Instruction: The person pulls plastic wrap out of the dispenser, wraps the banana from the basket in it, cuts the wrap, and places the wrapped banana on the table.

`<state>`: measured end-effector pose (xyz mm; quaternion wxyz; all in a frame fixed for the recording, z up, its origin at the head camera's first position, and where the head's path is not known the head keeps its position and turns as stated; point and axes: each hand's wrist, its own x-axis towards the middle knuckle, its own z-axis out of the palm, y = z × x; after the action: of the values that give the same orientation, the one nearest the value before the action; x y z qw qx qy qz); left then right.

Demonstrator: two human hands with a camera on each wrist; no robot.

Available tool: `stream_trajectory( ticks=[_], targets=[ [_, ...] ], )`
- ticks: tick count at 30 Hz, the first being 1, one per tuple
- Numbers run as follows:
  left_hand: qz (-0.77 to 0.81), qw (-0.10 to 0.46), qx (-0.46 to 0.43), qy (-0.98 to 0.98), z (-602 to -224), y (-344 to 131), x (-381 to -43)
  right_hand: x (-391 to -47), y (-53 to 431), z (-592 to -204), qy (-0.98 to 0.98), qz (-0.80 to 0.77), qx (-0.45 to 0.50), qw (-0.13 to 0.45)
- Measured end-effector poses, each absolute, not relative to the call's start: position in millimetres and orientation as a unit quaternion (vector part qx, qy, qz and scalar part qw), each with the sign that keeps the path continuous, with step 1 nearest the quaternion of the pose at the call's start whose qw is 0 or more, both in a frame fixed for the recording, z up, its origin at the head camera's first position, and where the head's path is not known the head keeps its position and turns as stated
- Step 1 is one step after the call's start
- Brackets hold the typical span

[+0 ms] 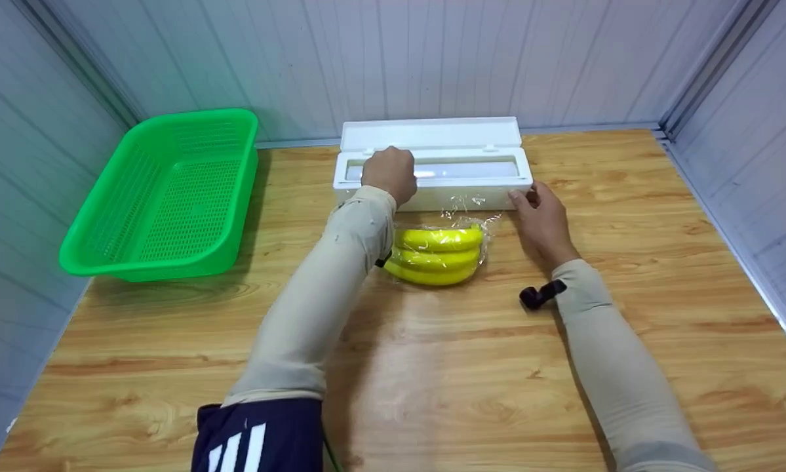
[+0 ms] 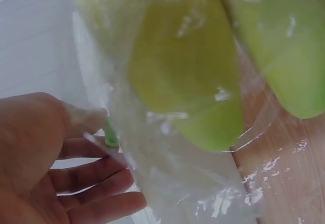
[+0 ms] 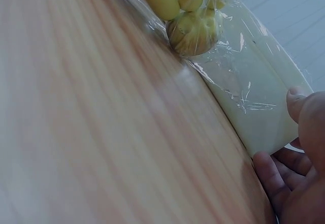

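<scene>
A long white cling film box (image 1: pixel 455 196) stands at the back of the table, its lid raised. My left hand (image 1: pixel 389 174) is over its left part; in the left wrist view its thumb and forefinger pinch a small green piece (image 2: pixel 110 132), apparently a slide cutter, while the other fingers curl loosely. My right hand (image 1: pixel 545 219) grips the box's right front corner, thumb on the front and fingers round the end. Yellow bananas (image 1: pixel 435 257) in clear film lie before the box, partly behind the left forearm. The film (image 3: pixel 241 76) stretches from them against the box's front.
A green plastic basket (image 1: pixel 186 210) with perforated sides stands at the left. The wood-patterned table (image 1: pixel 465 393) meets panelled walls (image 1: pixel 432 59) at the back and on both sides. Small dark cameras sit at the wrists.
</scene>
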<state>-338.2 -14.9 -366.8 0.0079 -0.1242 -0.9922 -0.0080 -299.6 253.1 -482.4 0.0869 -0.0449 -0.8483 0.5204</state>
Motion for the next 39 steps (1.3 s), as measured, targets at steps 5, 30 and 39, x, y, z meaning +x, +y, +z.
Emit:
stream_trajectory(
  ticks=[5, 30, 39],
  targets=[
    [0.016, 0.03, -0.118, -0.992, -370.2, -18.2, -337.8, -299.1, 253.2, -481.2, -0.846, 0.525, -0.043, 0.081],
    [-0.075, -0.003, -0.07, -0.995, -369.5, -39.6, -335.2, -299.0, 257.5, -481.1, -0.843, 0.528, -0.037, 0.091],
    [-0.105, 0.004, -0.064, -0.992, -372.4, -41.3, -335.8, -298.5, 259.2, -484.4, -0.845, 0.526, -0.048, 0.082]
  ],
)
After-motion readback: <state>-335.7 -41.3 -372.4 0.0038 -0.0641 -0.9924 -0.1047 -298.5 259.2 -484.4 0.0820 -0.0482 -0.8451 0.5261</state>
